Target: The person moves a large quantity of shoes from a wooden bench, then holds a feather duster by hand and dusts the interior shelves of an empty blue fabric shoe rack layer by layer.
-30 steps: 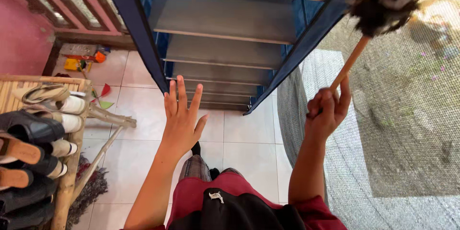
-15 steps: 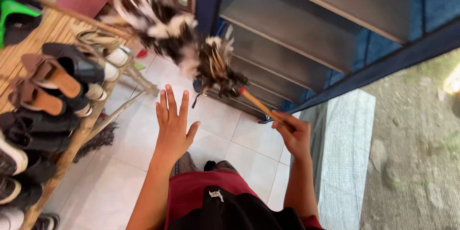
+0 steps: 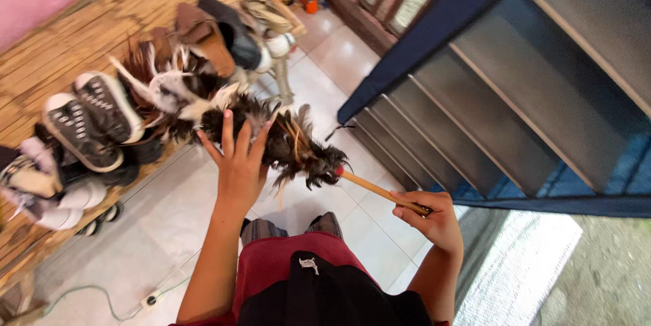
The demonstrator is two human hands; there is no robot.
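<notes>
1. the right hand (image 3: 434, 216) is closed around the thin wooden handle (image 3: 380, 192) of a feather duster (image 3: 271, 137), gripping it near its lower end at about 4 o'clock from the frame's middle.
2. the handle runs from that fist toward 10 o'clock, and the dark brown-and-white feather head spreads across the middle left of the view.
3. the left hand (image 3: 239, 163) is open with fingers spread wide and straight, its back to the camera; the fingertips lie against the feathers, so it touches the duster head without gripping it.
4. at 9 o'clock, a bamboo shoe rack (image 3: 81, 21) carries sneakers (image 3: 88, 119), a brown sandal (image 3: 200, 35) and other footwear; the feather tips reach just beside the sneakers.
5. at 2 o'clock stands a shelf unit (image 3: 515, 95) with grey tiers and a navy fabric frame.
6. below lies a white tiled floor (image 3: 169, 231), with a pale cord and plug (image 3: 150, 299) at 7 o'clock and a grey woven mat (image 3: 522, 272) at 5 o'clock.
</notes>
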